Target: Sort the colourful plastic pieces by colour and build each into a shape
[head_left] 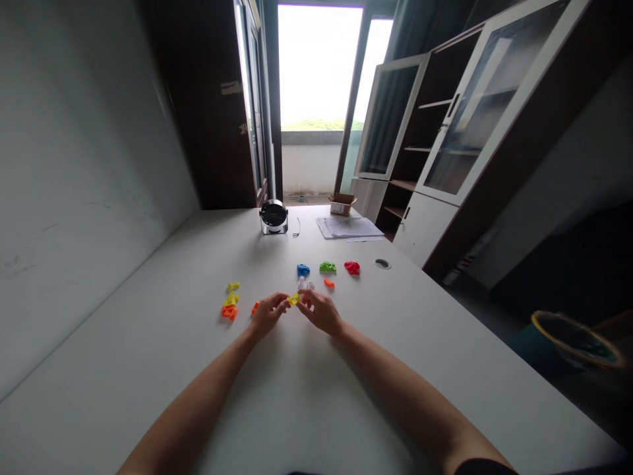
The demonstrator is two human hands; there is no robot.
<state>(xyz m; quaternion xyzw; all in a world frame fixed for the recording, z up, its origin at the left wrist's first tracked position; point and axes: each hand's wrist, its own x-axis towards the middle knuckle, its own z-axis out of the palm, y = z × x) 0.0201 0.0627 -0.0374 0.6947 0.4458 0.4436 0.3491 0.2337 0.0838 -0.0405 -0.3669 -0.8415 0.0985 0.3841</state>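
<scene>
Between my two hands is a small yellow plastic piece point(294, 299), its exact kind too small to make out. My left hand point(268, 313) pinches its left side, and my right hand point(320, 310) grips the right side. Just beyond my right fingers lie white pieces point(305, 284), partly covered by the hand. An orange piece point(255, 307) rests against the left of my left hand, partly hidden. Further left sit yellow pieces point(231, 299) and orange pieces point(229, 313). Behind my hands are blue pieces point(303, 270), green pieces point(327, 267), red pieces point(352, 268) and another orange piece point(329, 283).
On the white table point(163, 343) a small black fan point(273, 216) stands at the back, with papers point(349, 227) and an open cardboard box point(342, 204) to its right. A round cable hole point(382, 264) is near the right edge. A wall point(89, 185) borders the left.
</scene>
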